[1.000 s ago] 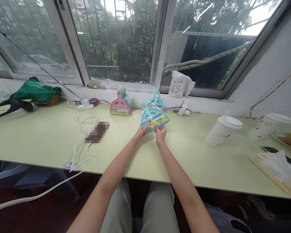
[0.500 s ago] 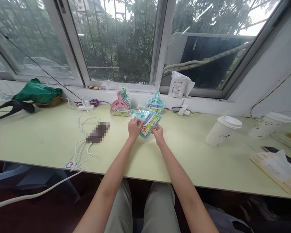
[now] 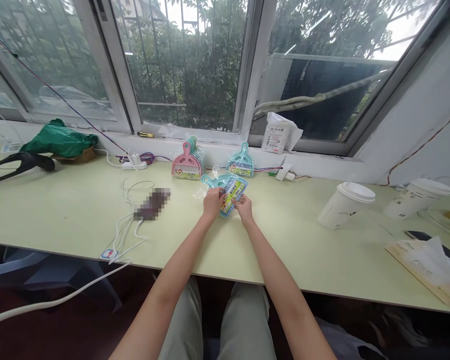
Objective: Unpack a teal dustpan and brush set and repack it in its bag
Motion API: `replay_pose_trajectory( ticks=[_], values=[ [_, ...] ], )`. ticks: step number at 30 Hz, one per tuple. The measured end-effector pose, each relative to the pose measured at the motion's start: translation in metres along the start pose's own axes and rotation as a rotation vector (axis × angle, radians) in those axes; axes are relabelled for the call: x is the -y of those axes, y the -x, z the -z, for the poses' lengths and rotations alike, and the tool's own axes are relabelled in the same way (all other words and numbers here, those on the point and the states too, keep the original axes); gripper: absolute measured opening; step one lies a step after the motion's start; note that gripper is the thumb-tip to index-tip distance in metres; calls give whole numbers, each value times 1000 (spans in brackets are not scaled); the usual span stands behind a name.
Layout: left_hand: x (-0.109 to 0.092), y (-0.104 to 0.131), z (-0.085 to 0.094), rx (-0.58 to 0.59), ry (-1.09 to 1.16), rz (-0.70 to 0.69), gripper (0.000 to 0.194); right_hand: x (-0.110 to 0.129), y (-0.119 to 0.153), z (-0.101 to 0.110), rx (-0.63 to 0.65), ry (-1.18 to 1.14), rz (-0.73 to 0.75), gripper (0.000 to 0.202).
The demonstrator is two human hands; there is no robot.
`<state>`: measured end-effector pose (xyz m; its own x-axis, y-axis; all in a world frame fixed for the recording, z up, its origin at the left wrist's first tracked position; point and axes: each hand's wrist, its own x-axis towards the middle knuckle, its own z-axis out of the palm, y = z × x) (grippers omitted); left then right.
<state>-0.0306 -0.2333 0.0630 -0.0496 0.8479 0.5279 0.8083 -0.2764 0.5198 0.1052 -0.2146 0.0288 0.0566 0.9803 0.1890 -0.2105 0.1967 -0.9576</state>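
Above the table in front of me is a turquoise dustpan-and-brush set (image 3: 235, 189) in a clear plastic wrapper, its handle pointing to the upper left. My left hand (image 3: 212, 204) grips its left side, fingers over the printed yellow-and-blue label. The lower right edge is pinched in my right hand (image 3: 244, 208). Crinkled wrapping stands out round the handle. Behind it, against the wall, a similar turquoise set (image 3: 240, 162) leans upright. To its left a pink set (image 3: 186, 164) fronts a row of several more, mostly hidden behind it.
White lidded cups (image 3: 346, 204) stand at right, near a paper packet (image 3: 425, 270) and a phone (image 3: 418, 235). White cables (image 3: 125, 225) run over the left side beside a blurred-out object (image 3: 152, 204). A tissue pack (image 3: 277, 136) sits on the sill; a green bag (image 3: 58, 140) lies far left.
The held dustpan set has turned slightly, and its handle sits a little lower and further right. My left hand has shifted right along it; my right hand keeps its hold.
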Motion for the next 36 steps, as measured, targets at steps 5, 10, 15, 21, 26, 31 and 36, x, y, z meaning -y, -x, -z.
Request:
replay_pose_trajectory(
  ticks=[5, 10, 15, 21, 26, 31, 36],
  values=[
    [6, -4, -2, 16, 59, -11, 6, -3, 0, 0, 3, 29, -16, 50],
    [10, -8, -3, 56, 312, 64, 4, -7, -2, 3, -32, 27, -20, 51],
    [3, -3, -1, 96, 233, -12, 20, -7, -2, 5, -58, 10, -24, 50],
    [-3, 5, -1, 93, -61, -262, 23, -7, -2, 5, -49, 48, -28, 51],
    [3, 3, -4, 109, -145, -337, 25, -6, -2, 6, -66, 37, -25, 51],
    [7, 1, -7, 175, -262, -356, 26, -4, 0, 2, -78, 30, -31, 49],
    [5, 7, -7, 224, -261, -329, 34, -5, -1, 3, -88, 38, -37, 50]
  ],
)
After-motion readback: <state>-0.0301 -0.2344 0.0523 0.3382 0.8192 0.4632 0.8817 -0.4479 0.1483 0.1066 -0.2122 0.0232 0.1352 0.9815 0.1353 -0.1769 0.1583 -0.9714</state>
